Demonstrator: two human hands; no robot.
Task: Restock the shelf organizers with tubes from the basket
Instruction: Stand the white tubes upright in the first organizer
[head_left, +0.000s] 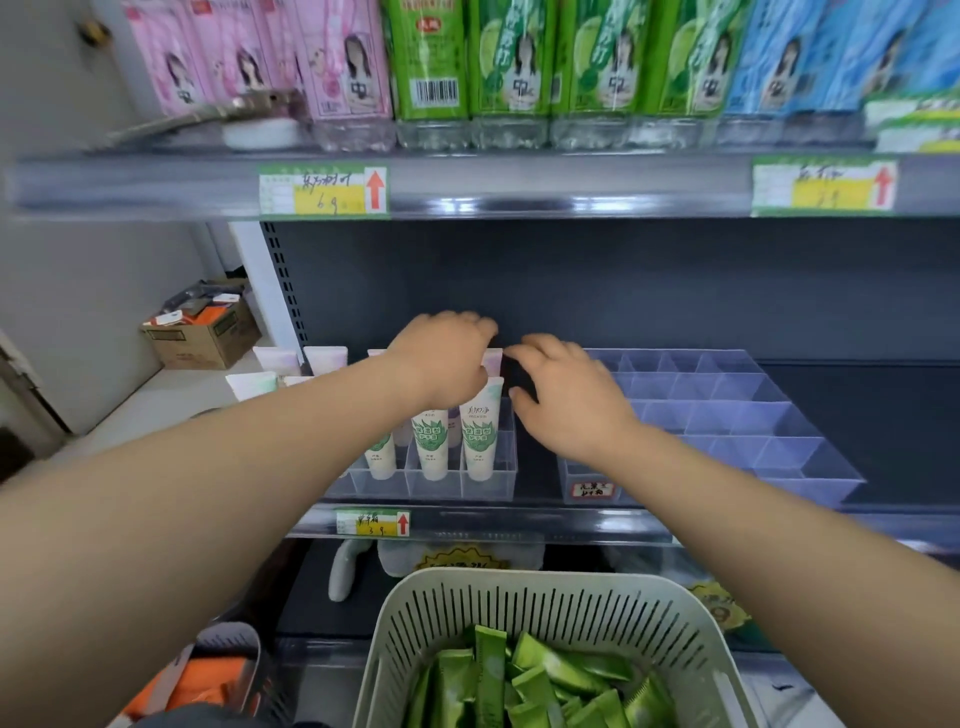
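Both bare arms reach forward over the dark metal shelf (883, 395). The left hand (447, 358) hangs over the back rows of the clear plastic divided organizer on the left (488, 483), its fingers curled downward onto the tops of the tubes there; whether it actually grips one cannot be told, since the hand hides its own fingertips. Just below its wrist, three white squeeze tubes with green leaf labels (480, 436) stand upright, cap down, in the front compartments.

The right hand (566, 395) hovers just beside the left with its fingers spread and holding nothing, over the gap between that organizer and a second clear plastic gridded organizer (727, 415), which stretches away to its right. Its fingertips are near a pale pink-topped tube (492, 361) at the back corner.

Beneath both forearms, nearest the person, sits the pale grey-green slotted plastic basket (519, 577), heaped with flat green tubes (545, 670). A green-and-yellow price tag (373, 522) is clipped to the shelf edge under the left forearm.
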